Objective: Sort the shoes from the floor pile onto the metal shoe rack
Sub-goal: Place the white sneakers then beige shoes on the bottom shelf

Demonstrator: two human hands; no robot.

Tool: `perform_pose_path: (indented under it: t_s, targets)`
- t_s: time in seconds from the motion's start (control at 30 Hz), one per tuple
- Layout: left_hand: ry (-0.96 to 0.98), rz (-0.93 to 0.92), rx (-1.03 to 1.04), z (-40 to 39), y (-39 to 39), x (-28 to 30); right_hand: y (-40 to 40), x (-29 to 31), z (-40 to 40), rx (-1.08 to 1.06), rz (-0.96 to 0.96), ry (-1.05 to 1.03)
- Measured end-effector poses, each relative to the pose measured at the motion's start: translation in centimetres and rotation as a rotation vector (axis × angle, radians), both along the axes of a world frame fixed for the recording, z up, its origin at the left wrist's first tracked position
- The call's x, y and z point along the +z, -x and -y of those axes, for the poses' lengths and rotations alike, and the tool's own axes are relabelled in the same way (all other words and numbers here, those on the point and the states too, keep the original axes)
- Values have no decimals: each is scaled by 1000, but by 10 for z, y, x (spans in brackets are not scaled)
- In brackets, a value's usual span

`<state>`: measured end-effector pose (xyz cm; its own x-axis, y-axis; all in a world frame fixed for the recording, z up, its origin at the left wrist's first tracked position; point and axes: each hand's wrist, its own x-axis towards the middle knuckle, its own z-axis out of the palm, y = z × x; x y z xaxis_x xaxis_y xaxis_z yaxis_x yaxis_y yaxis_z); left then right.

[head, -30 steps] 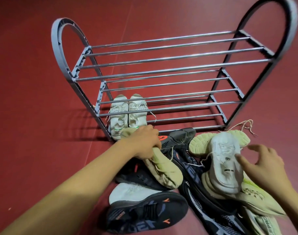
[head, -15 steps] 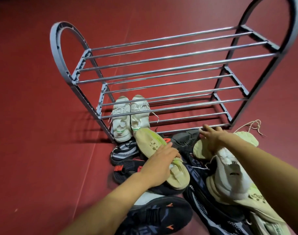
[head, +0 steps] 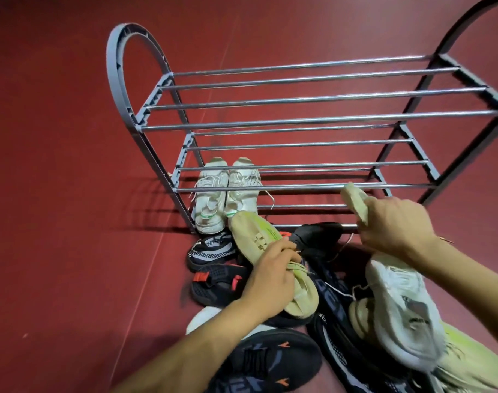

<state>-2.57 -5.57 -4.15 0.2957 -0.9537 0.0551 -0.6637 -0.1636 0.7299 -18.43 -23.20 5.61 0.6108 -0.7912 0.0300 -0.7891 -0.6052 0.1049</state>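
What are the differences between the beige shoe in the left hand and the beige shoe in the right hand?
The left hand grips its beige shoe low on the floor pile, almost whole in view; the right hand holds its beige shoe raised near the rack's lower bars, mostly hidden. The left one shows green markings; the right shows none. Both are pale beige.

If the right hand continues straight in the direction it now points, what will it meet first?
Probably the front bar of the metal shoe rack's middle shelf: the tip of the beige shoe held by the right hand already appears against it, though depth is unclear.
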Motion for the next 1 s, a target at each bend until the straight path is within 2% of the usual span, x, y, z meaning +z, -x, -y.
perform_pose_path:
  t_s: [0.1, 0.13, 0.17, 0.23, 0.3, 0.37, 0.4, 0.43, 0.47, 0.53, 0.57, 0.63, 0.73, 0.87, 0.93, 1.0]
  targets:
    - [75, -48, 96, 4, 20, 9, -7, 24, -15, -143, 323, -74]
    - [22, -179, 82, 6, 25, 15, -11, 30, -24, -146, 383, -169]
    - [-39, -386, 59, 9, 28, 23, -16, 31, -32, -124, 407, -275]
    - [-63, -788, 40, 14, 26, 35, -23, 28, -44, -22, 370, -459]
    - [-61, -981, 39, 12, 18, 39, -25, 23, -39, 34, 474, -741]
    - [-63, -1111, 81, 3, 12, 34, -18, 27, -26, -71, 738, -1128]
    - [-72, -1203, 155, -1, 10, 29, -9, 29, -22, -91, 840, -1256]
    - [-76, -1325, 229, -4, 8, 26, 1, 24, -21, -74, 883, -1267]
    - [-58, -1456, 274, -4, 7, 24, 10, 19, -21, -48, 840, -1139]
    - [22, -1652, 340, -1, 1, 22, 26, 5, -26, 48, 441, -725]
    - [54, -1710, 394, 2, -2, 22, 27, -6, -28, 94, 250, -656]
    - [100, -1773, 470, 6, -4, 23, 32, -23, -42, 109, 70, -746]
    - [85, -1703, 524, 13, -1, 30, 29, -42, -64, 68, 94, -637]
    - [-5, -1474, 496, 24, 6, 40, 31, -48, -65, 108, 350, -341]
    - [-17, -1492, 440, 25, 9, 43, 34, -55, -60, 89, 473, -395]
    - [0, -1554, 350, 24, 11, 47, 31, -60, -53, 45, 484, -495]
